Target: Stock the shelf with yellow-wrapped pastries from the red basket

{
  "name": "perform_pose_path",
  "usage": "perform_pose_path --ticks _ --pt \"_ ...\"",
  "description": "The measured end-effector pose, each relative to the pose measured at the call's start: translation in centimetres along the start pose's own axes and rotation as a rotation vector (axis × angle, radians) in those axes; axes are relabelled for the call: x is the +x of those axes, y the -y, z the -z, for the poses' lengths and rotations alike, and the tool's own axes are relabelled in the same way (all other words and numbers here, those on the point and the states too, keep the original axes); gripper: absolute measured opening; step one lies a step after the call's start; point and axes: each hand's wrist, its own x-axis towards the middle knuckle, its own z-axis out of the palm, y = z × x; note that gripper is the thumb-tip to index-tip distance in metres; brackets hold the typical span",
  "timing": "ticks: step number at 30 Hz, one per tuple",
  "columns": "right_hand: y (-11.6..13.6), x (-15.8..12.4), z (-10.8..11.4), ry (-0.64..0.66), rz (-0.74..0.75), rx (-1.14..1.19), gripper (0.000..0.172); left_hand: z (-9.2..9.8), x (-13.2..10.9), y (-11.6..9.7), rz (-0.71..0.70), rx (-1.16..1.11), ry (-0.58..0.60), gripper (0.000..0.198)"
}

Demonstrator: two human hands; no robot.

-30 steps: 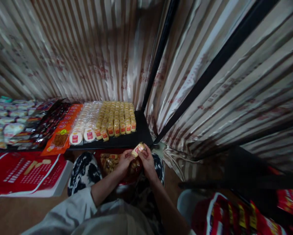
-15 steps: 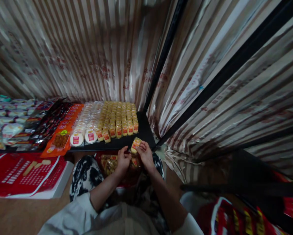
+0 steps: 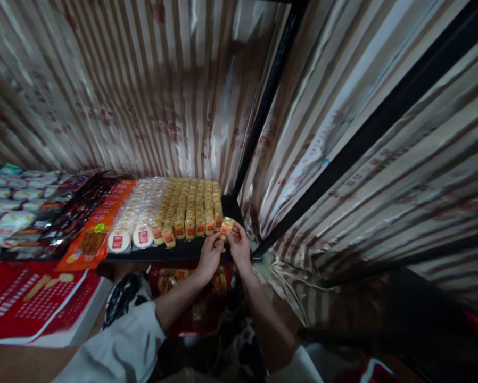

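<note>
My right hand (image 3: 239, 246) pinches a small yellow wrapped snack cake (image 3: 227, 226) with a red and white label, holding it upright by its right side. It is just right of the front end of the rows of matching snack cakes (image 3: 190, 226) on the black shelf (image 3: 195, 248). My left hand (image 3: 211, 259) is close by on the lower left, fingers bent and drawn together near the cake's lower edge. Whether those fingertips touch it or hold anything is too dim to see. Below my forearms, a red container (image 3: 183, 325) holds more yellow wrapped pieces.
Left of the rows lie round white wrapped cakes (image 3: 143, 234), an orange packet (image 3: 91, 239), dark packets (image 3: 65, 218) and white packs (image 3: 17, 223). A red and white box (image 3: 31, 303) stands in front. Black posts (image 3: 263, 106) and a striped curtain (image 3: 163, 96) enclose the shelf's corner.
Both hands have reached forward from above the red container to the shelf, carrying the snack cake to the right end of the rows. The camera view has shifted slightly.
</note>
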Motion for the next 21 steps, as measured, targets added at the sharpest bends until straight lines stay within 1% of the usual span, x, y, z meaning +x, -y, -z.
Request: perform_pose_path --ticks 3,7,9,11,14,16,18,21 --pt "0.2 1.8 -0.2 -0.003 0.010 -0.022 0.044 -1.1 1.7 -0.7 -0.003 -0.006 0.010 0.026" --pt "0.5 4.9 -0.7 -0.046 0.035 -0.035 0.047 -2.4 4.3 -2.4 -0.043 0.111 0.067 0.027" --pt "0.7 6.7 -1.1 -0.074 0.061 -0.029 0.049 -3.1 5.8 -3.6 -0.108 0.236 0.102 0.027" --pt "0.7 8.6 -1.4 -0.109 0.089 -0.052 0.049 -3.7 7.2 -4.8 -0.201 0.411 0.126 0.030" --pt "0.3 11.4 -1.9 -0.155 0.127 -0.166 0.046 -4.3 9.4 -6.2 -0.312 0.683 0.143 0.041" --pt "-0.2 13.1 -2.2 -0.163 0.138 -0.232 0.044 -4.4 10.8 -6.7 -0.372 0.835 0.167 0.043" --pt "-0.9 14.6 -2.6 -0.161 0.139 -0.262 0.042 -4.3 12.1 -7.0 -0.433 0.956 0.216 0.041" --pt "-1.9 16.5 -3.3 -0.152 0.141 -0.298 0.038 -4.0 13.8 -6.8 -0.459 1.081 0.268 0.038"
